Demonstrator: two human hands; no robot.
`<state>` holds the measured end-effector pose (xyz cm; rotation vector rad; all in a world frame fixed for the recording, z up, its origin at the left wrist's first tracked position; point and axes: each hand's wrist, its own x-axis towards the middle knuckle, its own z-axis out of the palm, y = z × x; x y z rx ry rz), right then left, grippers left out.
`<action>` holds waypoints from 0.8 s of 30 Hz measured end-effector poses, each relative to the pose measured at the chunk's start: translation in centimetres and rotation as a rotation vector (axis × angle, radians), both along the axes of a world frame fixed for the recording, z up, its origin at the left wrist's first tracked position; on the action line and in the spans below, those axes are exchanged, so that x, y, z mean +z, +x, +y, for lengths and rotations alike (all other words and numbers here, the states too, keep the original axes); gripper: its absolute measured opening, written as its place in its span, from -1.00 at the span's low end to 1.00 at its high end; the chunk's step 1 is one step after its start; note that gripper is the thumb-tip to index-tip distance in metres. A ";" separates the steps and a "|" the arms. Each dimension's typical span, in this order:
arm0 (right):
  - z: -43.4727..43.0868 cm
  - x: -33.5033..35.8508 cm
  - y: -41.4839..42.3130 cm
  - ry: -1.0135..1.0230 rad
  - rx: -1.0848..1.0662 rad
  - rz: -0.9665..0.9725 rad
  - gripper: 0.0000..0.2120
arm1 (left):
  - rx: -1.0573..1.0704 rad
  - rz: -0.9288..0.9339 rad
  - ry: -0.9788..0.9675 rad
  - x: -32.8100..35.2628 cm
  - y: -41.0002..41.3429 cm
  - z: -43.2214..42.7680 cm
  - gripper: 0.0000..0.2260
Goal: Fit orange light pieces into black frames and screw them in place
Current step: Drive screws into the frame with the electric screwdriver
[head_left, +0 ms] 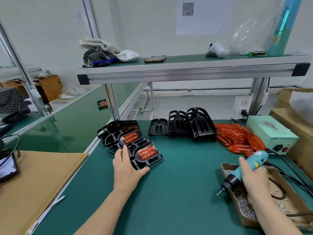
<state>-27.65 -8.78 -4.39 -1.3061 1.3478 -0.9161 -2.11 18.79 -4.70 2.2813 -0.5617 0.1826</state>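
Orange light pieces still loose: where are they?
In the head view, the loose orange light pieces lie back right, between the stacked black frames and the pale green box.

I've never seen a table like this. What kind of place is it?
Probably a factory assembly bench: stacks of black frames, a pile of orange light pieces, and an electric screwdriver in the right hand over a box of screws.

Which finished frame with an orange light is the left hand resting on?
The frontmost frame, nearest the person; the left hand lies on its left side. The others sit behind it.
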 end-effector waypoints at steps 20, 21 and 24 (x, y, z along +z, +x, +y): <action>0.1 -0.1 0.1 -0.041 0.013 -0.015 -0.50 | 0.092 -0.173 0.032 -0.3 4.2 0.7 0.05; 0.1 -0.1 0.1 -0.040 0.012 -0.014 -0.50 | 0.098 -0.167 0.032 -0.4 4.4 0.8 0.04; 0.1 -0.2 0.0 -0.049 0.008 -0.001 -0.52 | 0.094 -0.161 0.031 -0.6 5.0 0.8 0.03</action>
